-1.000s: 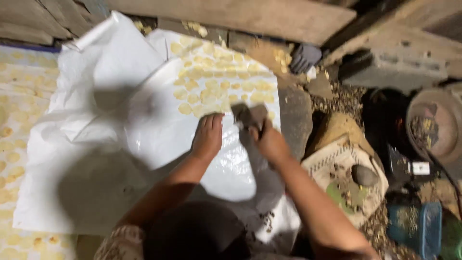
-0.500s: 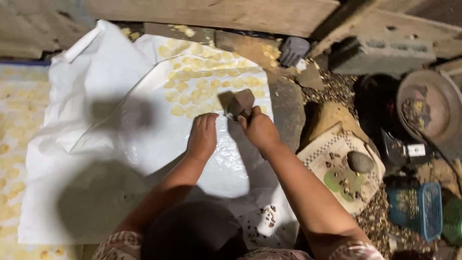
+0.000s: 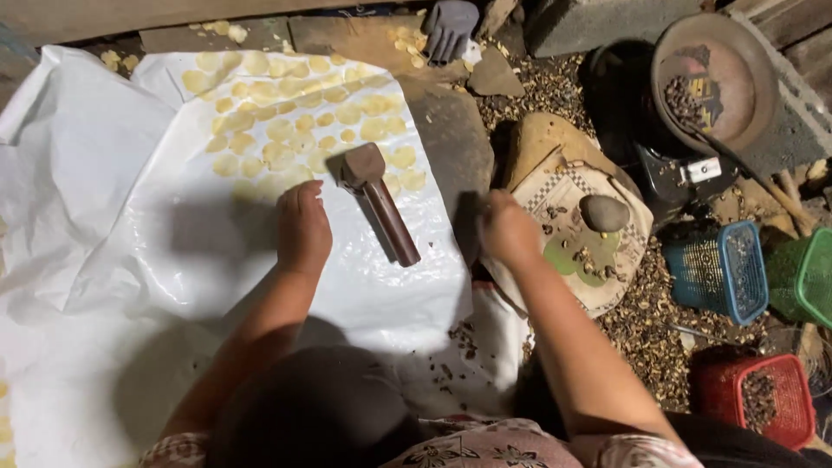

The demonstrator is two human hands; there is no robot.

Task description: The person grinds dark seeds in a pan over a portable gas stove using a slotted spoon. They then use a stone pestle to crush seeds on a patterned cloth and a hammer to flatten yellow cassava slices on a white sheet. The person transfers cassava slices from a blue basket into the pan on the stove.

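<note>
A person crouches over a white plastic sheet [image 3: 130, 260] spread on the ground, seen from above. The left hand [image 3: 303, 227] rests palm down on the sheet with its fingers curled loosely, gripping nothing. Just right of it lies a brown wooden mallet [image 3: 380, 201], free of both hands, its blocky head toward the far side and its handle running near and to the right. Beyond the mallet head, on the far part of the sheet, sit many thin pale yellow discs [image 3: 295, 113] laid out in loose rows.

The right hand [image 3: 507, 230] is well apart from the left, at the sheet's right edge, beside a dark flat stone [image 3: 455, 139]. It is motion-blurred, so I cannot tell whether it is closed on anything.

Right of that hand, a patterned cloth [image 3: 563, 195] covers a mound and carries a smooth rounded stone [image 3: 604, 212] and scattered dark husks. Further right stand a blue basket [image 3: 718, 269], a green basket [image 3: 810, 276] and, nearer, a red basket [image 3: 754, 399]. A round pan [image 3: 719, 78] sits at the far right, and a grey glove [image 3: 451, 28] lies at the far edge.
</note>
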